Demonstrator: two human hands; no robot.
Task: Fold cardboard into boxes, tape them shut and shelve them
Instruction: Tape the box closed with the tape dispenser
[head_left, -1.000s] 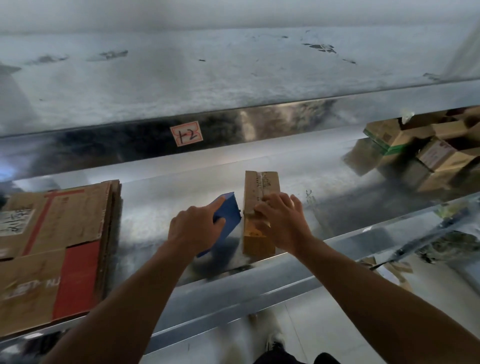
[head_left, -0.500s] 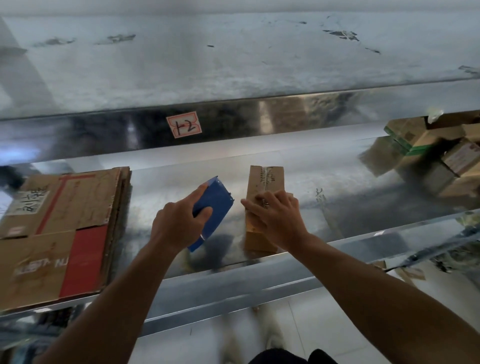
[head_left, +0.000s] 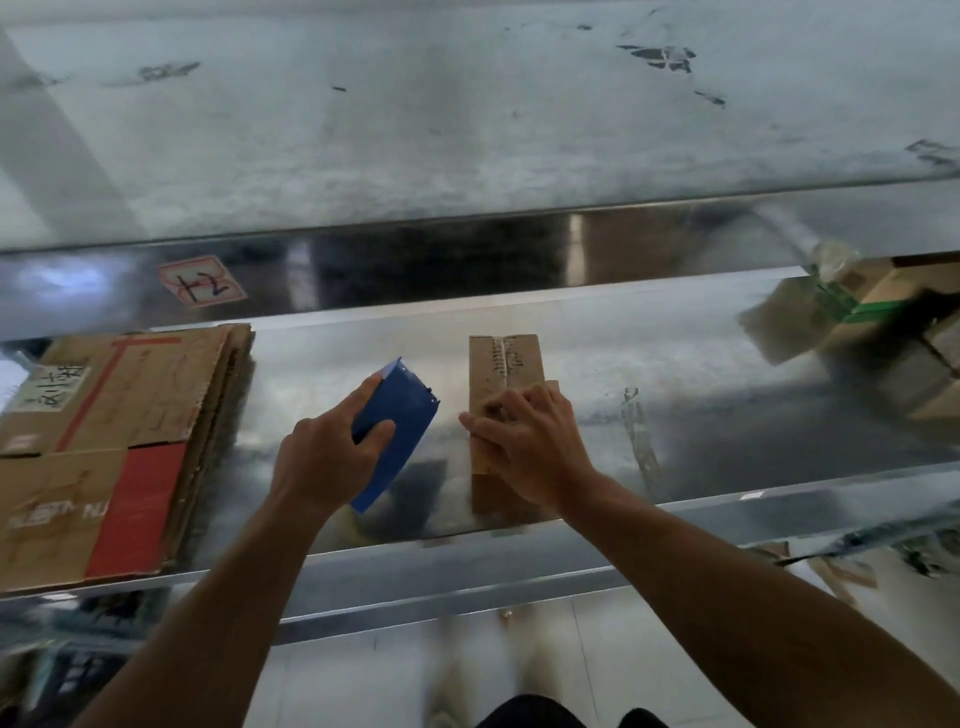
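A small, narrow cardboard box (head_left: 501, 364) lies on the shiny metal shelf (head_left: 701, 431), with a strip of clear tape along its top seam. My right hand (head_left: 524, 441) rests on the box's near half, fingers curled over its top and left edge. My left hand (head_left: 327, 457) grips a blue tape dispenser (head_left: 397, 431), held tilted just left of the box and apart from it. The near end of the box is hidden under my right hand.
A stack of flattened cardboard sheets (head_left: 104, 447) with a red patch lies on the shelf at the left. Several small boxes (head_left: 883, 332) are piled at the right end. A label (head_left: 200, 280) is stuck to the upper shelf's front rail. Tiled floor lies below.
My left hand has drawn the blue dispenser away from the box, to the left and upward. My right hand has stayed on the box.
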